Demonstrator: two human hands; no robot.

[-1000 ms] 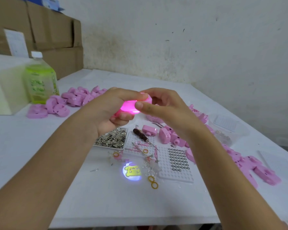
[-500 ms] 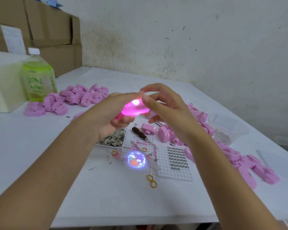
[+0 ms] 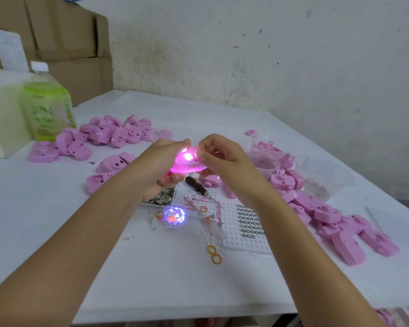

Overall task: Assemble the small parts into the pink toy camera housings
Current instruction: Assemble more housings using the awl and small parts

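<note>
Above the white table (image 3: 151, 267), the left hand (image 3: 158, 166) grips the glowing pink housing (image 3: 187, 165), long axis sideways, while the right hand (image 3: 222, 156) pinches its top edge.

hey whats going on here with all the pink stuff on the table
A person holds a lit pink camera housing above the table: the left hand grips it, the right hand pinches its top edge. It throws a coloured light spot onto the table. Piles of pink housings lie on both sides.

Glowing housing (image 3: 187, 168) mostly behind fingers (image 3: 213, 159), cardboard boxes (image 3: 64, 31) cropped, label (image 3: 10, 51) seemingly blurred
</note>
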